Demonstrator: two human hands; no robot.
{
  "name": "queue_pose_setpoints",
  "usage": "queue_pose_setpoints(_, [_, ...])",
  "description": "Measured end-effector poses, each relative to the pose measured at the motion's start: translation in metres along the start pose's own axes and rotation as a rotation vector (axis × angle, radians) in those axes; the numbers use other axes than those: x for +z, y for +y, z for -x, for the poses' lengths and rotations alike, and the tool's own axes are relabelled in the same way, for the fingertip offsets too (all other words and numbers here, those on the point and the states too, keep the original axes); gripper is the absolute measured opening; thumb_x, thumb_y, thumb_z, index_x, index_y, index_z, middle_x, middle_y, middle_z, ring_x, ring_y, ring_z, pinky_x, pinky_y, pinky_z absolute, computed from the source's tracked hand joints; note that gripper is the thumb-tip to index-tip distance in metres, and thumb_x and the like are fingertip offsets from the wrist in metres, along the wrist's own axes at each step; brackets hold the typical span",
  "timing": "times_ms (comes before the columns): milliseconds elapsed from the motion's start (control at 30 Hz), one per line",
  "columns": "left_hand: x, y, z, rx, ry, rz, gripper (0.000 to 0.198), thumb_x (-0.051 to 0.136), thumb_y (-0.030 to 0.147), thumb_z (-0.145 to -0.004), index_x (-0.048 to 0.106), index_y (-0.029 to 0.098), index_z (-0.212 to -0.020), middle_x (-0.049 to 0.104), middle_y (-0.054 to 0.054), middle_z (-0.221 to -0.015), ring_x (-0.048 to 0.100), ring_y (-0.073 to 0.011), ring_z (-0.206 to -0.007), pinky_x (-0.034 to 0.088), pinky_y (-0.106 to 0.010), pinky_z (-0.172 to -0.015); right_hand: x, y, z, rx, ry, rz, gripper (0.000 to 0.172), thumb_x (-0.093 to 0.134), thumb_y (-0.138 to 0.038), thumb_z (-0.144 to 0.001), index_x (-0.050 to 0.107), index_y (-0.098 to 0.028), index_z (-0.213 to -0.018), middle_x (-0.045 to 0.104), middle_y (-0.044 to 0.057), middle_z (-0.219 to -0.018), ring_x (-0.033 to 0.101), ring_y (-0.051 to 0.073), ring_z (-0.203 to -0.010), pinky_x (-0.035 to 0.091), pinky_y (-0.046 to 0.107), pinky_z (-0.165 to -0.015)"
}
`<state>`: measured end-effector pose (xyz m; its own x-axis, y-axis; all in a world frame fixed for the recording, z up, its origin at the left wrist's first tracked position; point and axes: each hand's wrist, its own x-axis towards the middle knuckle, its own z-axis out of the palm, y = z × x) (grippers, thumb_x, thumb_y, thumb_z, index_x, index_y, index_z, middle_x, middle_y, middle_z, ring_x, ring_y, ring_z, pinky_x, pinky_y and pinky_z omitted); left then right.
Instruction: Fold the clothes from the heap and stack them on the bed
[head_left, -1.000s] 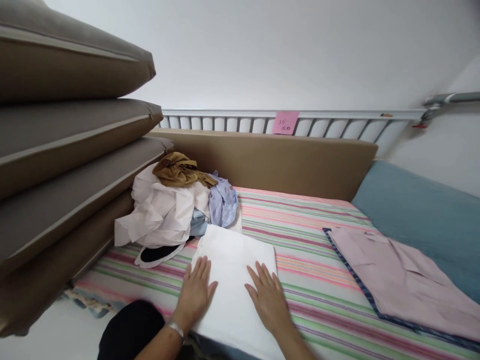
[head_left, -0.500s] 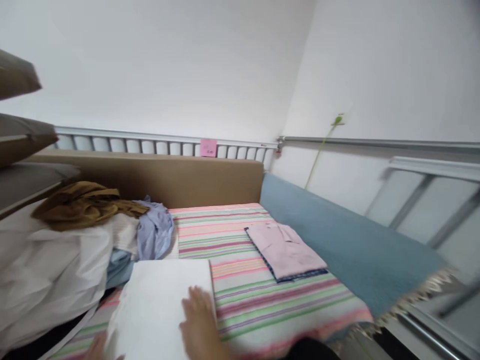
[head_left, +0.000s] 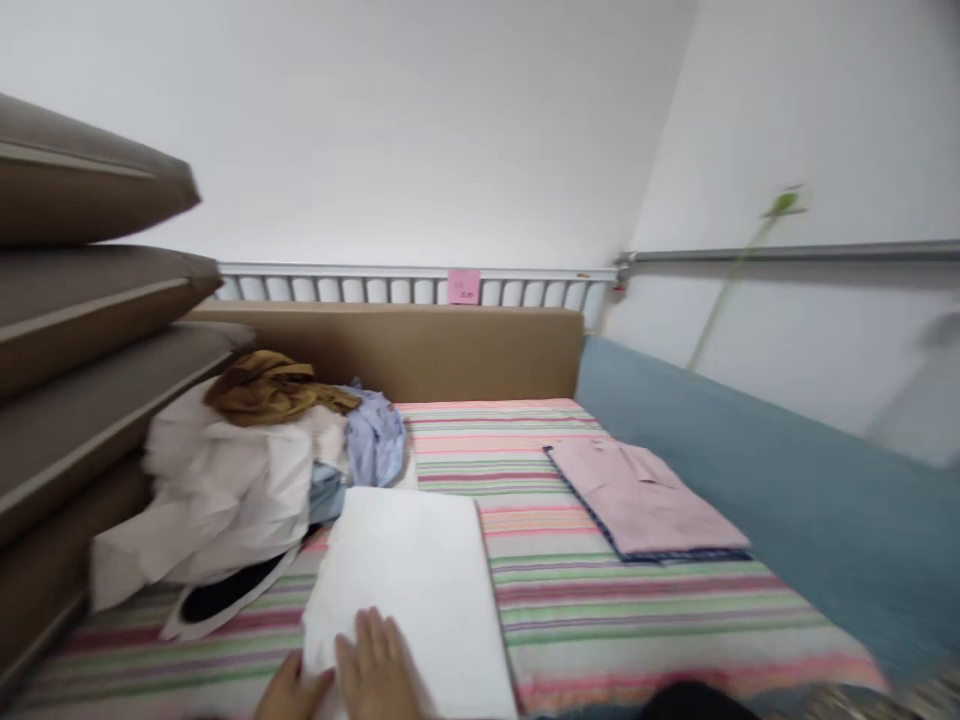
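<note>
A flat white rectangle (head_left: 420, 580) lies on the striped bedspread in front of me; I cannot tell if it is folded cloth or a board. Its left edge is uneven, its right edge straight. My right hand (head_left: 375, 665) rests flat on its lower left part, fingers stretched out. Beside it, my left hand (head_left: 291, 690) touches the lower left edge with thumb and finger apart, the rest cut off by the frame. Over to the right lies a folded pink shirt (head_left: 652, 500) on top of a folded dark blue patterned cloth (head_left: 619, 545).
Rumpled clothes lie at left: a white garment (head_left: 225, 480), a brown one (head_left: 274, 390) and a light blue one (head_left: 375, 435). Thick brown cushions (head_left: 90, 290) are stacked beside them. A brown padded panel (head_left: 420, 350) and blue cloth (head_left: 720, 450) border the striped bedspread (head_left: 585, 600).
My view has swung left, showing more of the cushions and clothes. My right hand has gone from the right side of the white rectangle to its lower left, near my left hand.
</note>
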<state>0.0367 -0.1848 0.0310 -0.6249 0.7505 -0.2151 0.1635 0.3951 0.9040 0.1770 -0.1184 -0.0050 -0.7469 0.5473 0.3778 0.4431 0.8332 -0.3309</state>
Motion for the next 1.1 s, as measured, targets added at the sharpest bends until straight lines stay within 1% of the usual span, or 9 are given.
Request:
queue_pose_setpoints(133, [0.011, 0.018, 0.013, -0.064, -0.037, 0.264, 0.034, 0.071, 0.034, -0.053, 0.062, 0.013, -0.078, 0.07, -0.011, -0.075, 0.065, -0.0282, -0.075, 0.05, -0.033, -0.066, -0.015, 0.002, 0.002, -0.029, -0.076, -0.028, 0.066, 0.058, -0.015, -0.069, 0.042, -0.02, -0.133, 0.043, 0.018, -0.136, 0.039, 0.038, -0.124, 0.038, 0.057, -0.096])
queue_pose_setpoints(233, [0.021, 0.04, 0.026, -0.137, -0.072, 0.506, 0.037, 0.072, 0.035, -0.058, 0.06, 0.013, -0.085, 0.066, -0.005, -0.063, 0.059, -0.0177, -0.052, 0.043, -0.025, -0.045, -0.039, -0.004, -0.004, 0.062, -0.126, -0.04, 0.066, 0.05, -0.008, -0.069, 0.041, -0.017, -0.134, 0.045, 0.017, -0.135, 0.043, 0.034, -0.122, 0.042, 0.048, -0.097])
queue_pose_setpoints(300, [0.027, 0.061, 0.033, -0.16, -0.113, 0.637, 0.036, 0.072, 0.035, -0.06, 0.058, 0.014, -0.086, 0.061, -0.001, -0.056, 0.052, -0.012, -0.042, 0.035, -0.021, -0.037, -0.062, -0.007, -0.008, 0.114, -0.152, -0.098, 0.065, 0.042, -0.005, -0.07, 0.042, -0.015, -0.134, 0.049, 0.016, -0.133, 0.048, 0.028, -0.119, 0.043, 0.041, -0.097])
queue_pose_setpoints(367, [0.031, 0.083, 0.04, -0.139, -0.186, 0.738, 0.036, 0.073, 0.036, -0.061, 0.056, 0.015, -0.084, 0.059, 0.001, -0.055, 0.049, -0.0089, -0.039, 0.035, -0.019, -0.038, -0.087, -0.006, -0.015, 0.159, -0.16, -0.198, 0.063, 0.035, -0.005, -0.071, 0.044, -0.013, -0.133, 0.052, 0.014, -0.13, 0.052, 0.024, -0.116, 0.042, 0.037, -0.097])
queue_pose_setpoints(533, [0.033, 0.117, 0.05, -0.035, -0.38, 0.864, 0.045, 0.072, 0.052, -0.06, 0.05, 0.018, -0.078, 0.063, 0.0, -0.06, 0.055, -0.0102, -0.043, 0.04, -0.021, -0.043, -0.156, 0.02, -0.037, 0.296, -0.11, -0.497, 0.052, 0.039, -0.021, -0.072, 0.056, -0.014, -0.121, 0.062, 0.01, -0.118, 0.057, 0.022, -0.11, 0.041, 0.034, -0.098])
queue_pose_setpoints(667, [0.023, 0.102, 0.052, -0.069, -0.335, 0.805, 0.049, 0.071, 0.057, -0.058, 0.05, 0.018, -0.079, 0.063, 0.0, -0.062, 0.055, -0.0101, -0.043, 0.039, -0.021, -0.043, -0.217, 0.046, -0.049, 0.526, -0.046, -0.567, 0.048, 0.052, -0.039, -0.066, 0.065, -0.01, -0.102, 0.067, 0.015, -0.107, 0.06, 0.031, -0.103, 0.041, 0.042, -0.096])
queue_pose_setpoints(800, [0.01, 0.07, 0.054, -0.216, -0.239, 0.782, 0.049, 0.071, 0.057, -0.057, 0.051, 0.018, -0.079, 0.061, 0.002, -0.061, 0.052, -0.0087, -0.042, 0.037, -0.02, -0.042, -0.269, 0.052, -0.057, 0.681, -0.064, -0.867, 0.049, 0.06, -0.043, -0.065, 0.062, -0.014, -0.105, 0.069, 0.013, -0.102, 0.064, 0.031, -0.096, 0.047, 0.041, -0.088])
queue_pose_setpoints(1000, [0.01, 0.051, 0.055, -0.306, -0.23, 0.781, 0.05, 0.072, 0.053, -0.058, 0.052, 0.017, -0.087, 0.062, 0.001, -0.064, 0.055, -0.01, -0.047, 0.04, -0.021, -0.045, -0.318, 0.034, -0.09, 0.676, 0.052, -1.081, 0.051, 0.068, -0.03, -0.063, 0.059, -0.014, -0.11, 0.072, 0.01, -0.088, 0.068, 0.029, -0.083, 0.053, 0.038, -0.074])
queue_pose_setpoints(1100, [0.016, 0.049, 0.052, -0.324, -0.277, 0.768, 0.052, 0.071, 0.053, -0.061, 0.053, 0.017, -0.094, 0.065, -0.002, -0.071, 0.058, -0.0119, -0.052, 0.042, -0.022, -0.048, -0.342, 0.041, -0.099, 0.646, 0.159, -1.181, 0.047, 0.069, -0.025, -0.061, 0.061, -0.013, -0.106, 0.073, 0.01, -0.086, 0.068, 0.028, -0.081, 0.054, 0.039, -0.073])
